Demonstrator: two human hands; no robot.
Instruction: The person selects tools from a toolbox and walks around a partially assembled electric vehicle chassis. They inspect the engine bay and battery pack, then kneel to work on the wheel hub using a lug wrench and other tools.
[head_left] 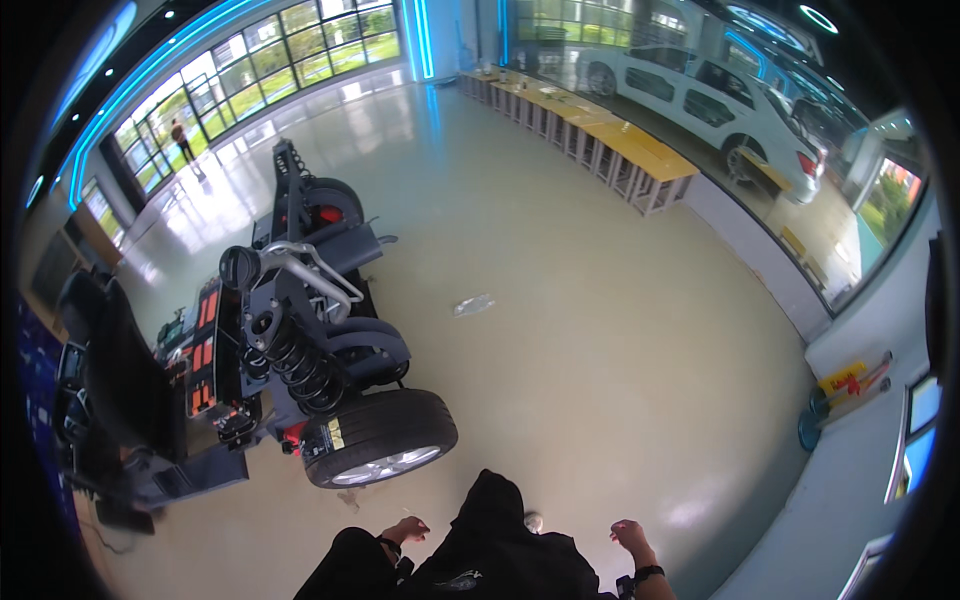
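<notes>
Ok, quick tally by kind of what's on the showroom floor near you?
Car chassis display rig: 1
Wheels on the rig, front tyre and rear wheel: 2
Coil spring strut: 1
Black seat: 1
Scrap of clear plastic on the floor: 1
White car behind the glass: 1
Total: 7

You have a single view, from the head camera worn on your own head, looking steeply down and forward across the pale floor [600, 330]. The fisheye bends straight edges toward a dark rim. Your torso and both hands sit at the lower edge, very near the lens: left hand [405, 529], right hand [630, 538]. The bare car chassis [290, 350] stands close on your left, while the yellow benches [610, 135] and the white car [700, 95] lie far off, top right.
</notes>
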